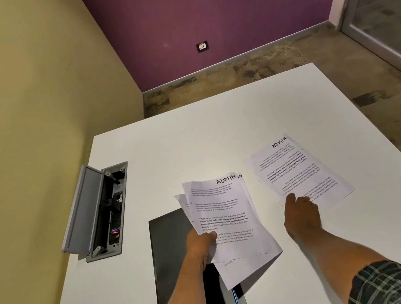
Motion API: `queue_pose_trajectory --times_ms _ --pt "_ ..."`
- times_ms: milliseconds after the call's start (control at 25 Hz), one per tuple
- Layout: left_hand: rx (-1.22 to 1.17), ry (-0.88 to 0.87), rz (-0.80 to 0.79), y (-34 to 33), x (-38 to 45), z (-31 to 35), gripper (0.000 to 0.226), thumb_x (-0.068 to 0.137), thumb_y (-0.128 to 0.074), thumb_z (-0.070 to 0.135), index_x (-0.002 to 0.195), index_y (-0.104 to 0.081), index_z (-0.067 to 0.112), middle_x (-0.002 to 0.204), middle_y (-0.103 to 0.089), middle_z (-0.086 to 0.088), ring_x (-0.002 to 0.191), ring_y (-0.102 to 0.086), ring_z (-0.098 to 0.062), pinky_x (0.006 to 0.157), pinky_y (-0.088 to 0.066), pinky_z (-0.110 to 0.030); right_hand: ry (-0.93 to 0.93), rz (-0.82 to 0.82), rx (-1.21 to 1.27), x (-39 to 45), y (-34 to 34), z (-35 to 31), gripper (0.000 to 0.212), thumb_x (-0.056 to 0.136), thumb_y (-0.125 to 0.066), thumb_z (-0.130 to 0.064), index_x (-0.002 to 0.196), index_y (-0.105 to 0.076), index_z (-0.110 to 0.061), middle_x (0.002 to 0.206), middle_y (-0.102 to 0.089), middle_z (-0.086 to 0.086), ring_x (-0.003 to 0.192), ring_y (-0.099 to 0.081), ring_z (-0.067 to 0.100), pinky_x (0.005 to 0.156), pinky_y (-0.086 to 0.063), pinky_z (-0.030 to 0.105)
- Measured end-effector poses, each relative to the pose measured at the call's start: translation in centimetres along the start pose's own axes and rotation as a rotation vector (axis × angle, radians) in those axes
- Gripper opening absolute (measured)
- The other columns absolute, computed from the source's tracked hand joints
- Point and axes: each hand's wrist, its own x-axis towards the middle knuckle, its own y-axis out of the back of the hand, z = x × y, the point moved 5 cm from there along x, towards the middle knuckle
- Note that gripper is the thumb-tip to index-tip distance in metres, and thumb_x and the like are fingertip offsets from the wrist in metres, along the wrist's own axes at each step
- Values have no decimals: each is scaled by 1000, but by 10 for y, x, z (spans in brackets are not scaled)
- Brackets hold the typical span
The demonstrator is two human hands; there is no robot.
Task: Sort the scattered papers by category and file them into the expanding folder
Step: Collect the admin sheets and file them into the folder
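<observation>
My left hand grips a stack of printed sheets at its left edge, held above the table; the top sheet reads "ADMIN" by hand in its upper right corner. Under the stack lies the dark grey expanding folder, flat on the table and partly hidden by the sheets and my forearm. To the right, a single printed sheet, also marked "ADMIN" and turned upside down, lies on the white table. My right hand rests on that sheet's near corner, fingers curled over it.
An open grey cable hatch with sockets inside is set into the table at the left, its lid raised. A yellow wall runs along the left, a purple wall stands behind. The table's far and right edges drop to the floor.
</observation>
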Motion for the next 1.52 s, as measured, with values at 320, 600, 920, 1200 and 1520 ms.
queue_pose_trajectory --times_ms 320,600,920,1200,1520 --pt "-40 -67 -5 -9 -7 13 39 88 -52 -21 105 -63 12 110 -70 -14 96 -67 -28 80 -58 -42 91 8 -50 -4 9 13 88 84 -75 -19 154 -27 3 110 -69 11 96 -69 21 80 -53 30" --pt "-287 -44 -48 -14 -2 26 41 91 -61 -7 128 -61 11 121 -70 -14 112 -65 -37 98 -49 -59 171 62 -92 -7 9 18 85 89 -65 -10 157 -15 -1 119 -65 12 107 -63 24 89 -51 30" --pt "-129 -132 169 3 -6 30 36 87 -62 -14 101 -57 18 120 -66 -13 100 -65 -29 92 -54 -47 172 76 -84 -14 8 16 72 89 -58 -21 153 -29 -8 124 -59 6 105 -62 21 83 -50 31" --pt "17 -163 271 1 -12 27 102 87 -64 -6 155 2 34 124 -59 -1 91 -62 -20 83 -57 -39 1 -15 226 -8 30 -8 19 90 -53 -8 105 -64 -14 104 -71 7 99 -68 28 76 -47 29" --pt "190 -115 204 -9 -4 32 42 88 -40 -12 120 -59 7 119 -62 -2 77 -59 -6 53 -49 -15 88 288 503 -10 93 -59 21 101 -50 -24 106 -70 -20 89 -75 12 82 -70 35 73 -54 35"
